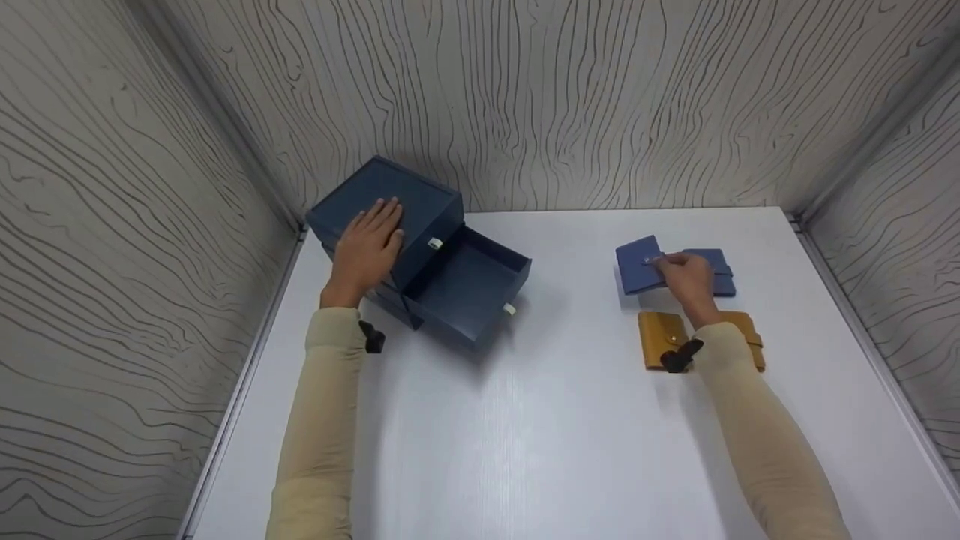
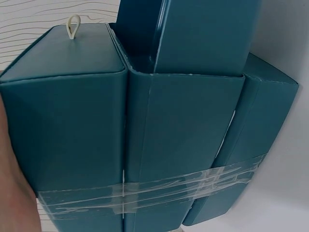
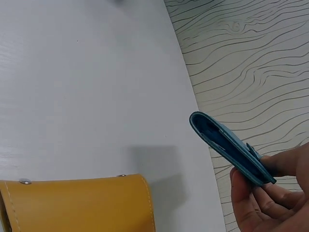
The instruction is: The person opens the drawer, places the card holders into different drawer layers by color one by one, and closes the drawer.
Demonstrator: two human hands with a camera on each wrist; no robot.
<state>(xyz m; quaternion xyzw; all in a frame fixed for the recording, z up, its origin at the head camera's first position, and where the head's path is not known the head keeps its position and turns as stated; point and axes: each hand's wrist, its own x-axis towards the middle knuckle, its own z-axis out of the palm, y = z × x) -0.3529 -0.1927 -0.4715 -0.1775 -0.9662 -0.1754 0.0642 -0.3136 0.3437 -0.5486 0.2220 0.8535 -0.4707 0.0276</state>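
Note:
A dark blue drawer box point(image 1: 427, 187) stands at the back left, its middle drawer point(image 1: 469, 289) pulled out. My left hand point(image 1: 365, 251) rests flat on the box's top, fingers straight. In the left wrist view, clear tape point(image 2: 145, 195) runs across the stacked units. My right hand point(image 1: 686, 281) pinches a blue wallet point(image 1: 636, 266) by its snap side, between thumb and fingers; the right wrist view shows the wallet point(image 3: 227, 145) edge-on, raised off the table. Beside that hand lies a second blue wallet point(image 1: 721, 274), partly covered by it.
Two yellow wallets, a left one point(image 1: 660, 337) and a right one point(image 1: 744, 334), lie nearer me, the right one partly behind my sleeve. Wood-grain panels point(image 1: 525, 105) border the white table point(image 1: 517, 435) at the back and sides. Small white pull tabs point(image 1: 509, 309) stick out from the drawers.

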